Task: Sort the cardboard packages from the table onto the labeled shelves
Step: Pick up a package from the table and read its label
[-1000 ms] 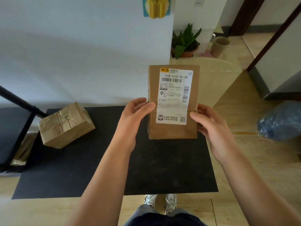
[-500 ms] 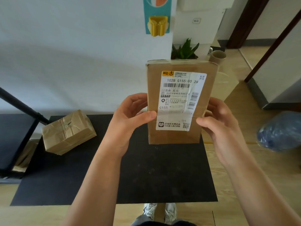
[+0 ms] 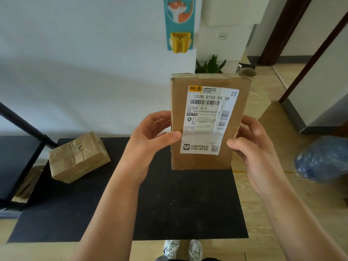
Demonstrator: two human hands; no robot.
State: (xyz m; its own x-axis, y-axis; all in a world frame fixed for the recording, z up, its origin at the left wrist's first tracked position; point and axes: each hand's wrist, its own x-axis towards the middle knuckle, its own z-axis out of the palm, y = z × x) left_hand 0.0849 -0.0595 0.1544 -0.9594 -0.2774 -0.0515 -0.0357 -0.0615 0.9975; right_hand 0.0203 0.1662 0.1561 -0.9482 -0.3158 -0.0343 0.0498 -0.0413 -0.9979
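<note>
I hold a flat brown cardboard package [image 3: 201,161] upright in front of me, above the black table [image 3: 169,213]. Its white shipping label faces me and reads "102B G155-00 28". My left hand [image 3: 150,140] grips its left edge with the thumb across the front. My right hand [image 3: 252,146] grips its right edge, thumb on the label's lower corner. A second package [image 3: 78,157], wrapped in wrinkled brown tape, lies on the table's far left corner.
A black metal shelf frame [image 3: 24,147] stands at the left, with a brown package on its low level. A blue plastic bag [image 3: 323,159] lies on the wooden floor at the right. A potted plant [image 3: 211,65] and a cardboard tube stand behind the held package.
Both hands have raised the labelled package higher and closer to my face, so its label looks larger. The taped package on the table has not moved.
</note>
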